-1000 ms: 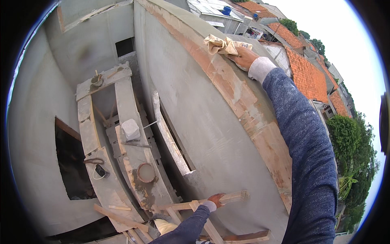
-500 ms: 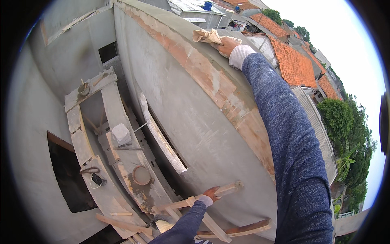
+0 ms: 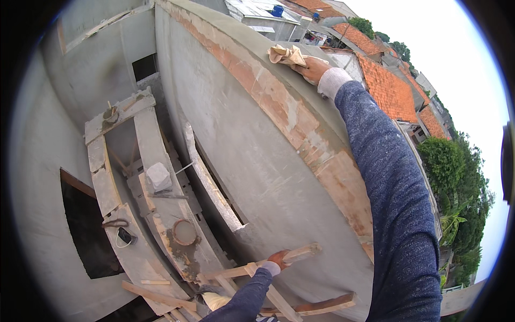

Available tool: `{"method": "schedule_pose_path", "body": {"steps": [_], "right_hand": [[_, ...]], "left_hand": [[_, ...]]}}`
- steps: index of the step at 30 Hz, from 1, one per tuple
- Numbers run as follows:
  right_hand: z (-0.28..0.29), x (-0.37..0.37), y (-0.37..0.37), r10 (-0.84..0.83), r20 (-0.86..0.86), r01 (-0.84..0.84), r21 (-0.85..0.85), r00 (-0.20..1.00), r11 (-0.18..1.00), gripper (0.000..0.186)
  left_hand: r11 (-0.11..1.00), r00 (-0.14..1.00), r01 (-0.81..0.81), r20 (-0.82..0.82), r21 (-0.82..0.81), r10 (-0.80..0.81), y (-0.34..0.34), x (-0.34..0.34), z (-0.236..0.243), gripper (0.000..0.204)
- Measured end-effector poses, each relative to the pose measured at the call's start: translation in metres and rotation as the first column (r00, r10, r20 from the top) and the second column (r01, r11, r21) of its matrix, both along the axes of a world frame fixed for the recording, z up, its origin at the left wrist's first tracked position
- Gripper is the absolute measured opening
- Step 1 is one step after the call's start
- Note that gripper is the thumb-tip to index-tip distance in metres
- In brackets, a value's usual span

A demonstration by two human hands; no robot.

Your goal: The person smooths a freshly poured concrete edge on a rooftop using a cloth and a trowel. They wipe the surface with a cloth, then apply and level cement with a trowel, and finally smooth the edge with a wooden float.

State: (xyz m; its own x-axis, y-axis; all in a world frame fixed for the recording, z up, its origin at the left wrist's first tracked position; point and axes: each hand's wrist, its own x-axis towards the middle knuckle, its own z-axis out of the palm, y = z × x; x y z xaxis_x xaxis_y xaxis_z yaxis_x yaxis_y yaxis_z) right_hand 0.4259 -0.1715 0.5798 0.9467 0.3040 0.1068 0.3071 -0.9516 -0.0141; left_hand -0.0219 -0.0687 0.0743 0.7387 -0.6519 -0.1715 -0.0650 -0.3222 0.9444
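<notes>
My right hand (image 3: 313,70) is at the top of a grey plastered wall (image 3: 236,118), its arm stretched far forward. Its fingers are closed on a crumpled piece of tan paper (image 3: 287,55), which lies against the wet-looking grey top edge (image 3: 252,40). Below that edge runs a strip of wooden board (image 3: 289,118) smeared with plaster. Low down, my left hand (image 3: 279,259) is wrapped round a wooden beam (image 3: 303,252) that juts out against the wall face. Other timbers cross beneath it.
Scaffold planks (image 3: 153,139) run along the left, bearing a round basin (image 3: 185,232), a pale block (image 3: 159,177), a small black pail (image 3: 125,236) and a far bucket (image 3: 110,115). Gaps open between planks. Beyond the wall, tiled roofs (image 3: 391,88) lie far below.
My right hand has slid a little nearer along the wall top with the paper. The left hand keeps its grip on the beam. The whole view has shifted slightly.
</notes>
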Motion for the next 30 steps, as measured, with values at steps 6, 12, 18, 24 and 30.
{"method": "schedule_pose_path", "body": {"steps": [6, 12, 18, 24, 30], "right_hand": [[-0.004, -0.015, 0.071, 0.122, 0.032, -0.123, 0.043, 0.992, 0.991, 0.05], [0.019, -0.244, -0.027, 0.275, -0.211, -0.227, 0.226, 0.938, 0.947, 0.041], [0.031, -0.385, -0.097, -0.187, -0.271, 0.259, 0.26, 0.944, 0.93, 0.041], [0.003, -0.212, -0.081, -0.009, -0.09, 0.026, 0.194, 0.996, 0.981, 0.026], [0.005, -0.212, -0.014, 0.168, -0.068, -0.153, 0.186, 0.983, 0.971, 0.036]], "left_hand": [[0.998, 0.996, -0.065, 0.061, -0.018, 0.066, 0.007, -0.004, -0.016, 0.059], [0.999, 0.998, -0.045, -0.05, -0.016, 0.044, 0.014, 0.012, 0.01, 0.062], [0.998, 0.998, -0.057, -0.039, -0.014, 0.057, 0.011, 0.006, 0.004, 0.062], [0.997, 0.997, -0.074, 0.02, -0.016, 0.074, 0.004, 0.001, -0.02, 0.058], [0.999, 0.998, -0.051, -0.024, -0.01, 0.051, 0.007, 0.011, -0.006, 0.053]]}}
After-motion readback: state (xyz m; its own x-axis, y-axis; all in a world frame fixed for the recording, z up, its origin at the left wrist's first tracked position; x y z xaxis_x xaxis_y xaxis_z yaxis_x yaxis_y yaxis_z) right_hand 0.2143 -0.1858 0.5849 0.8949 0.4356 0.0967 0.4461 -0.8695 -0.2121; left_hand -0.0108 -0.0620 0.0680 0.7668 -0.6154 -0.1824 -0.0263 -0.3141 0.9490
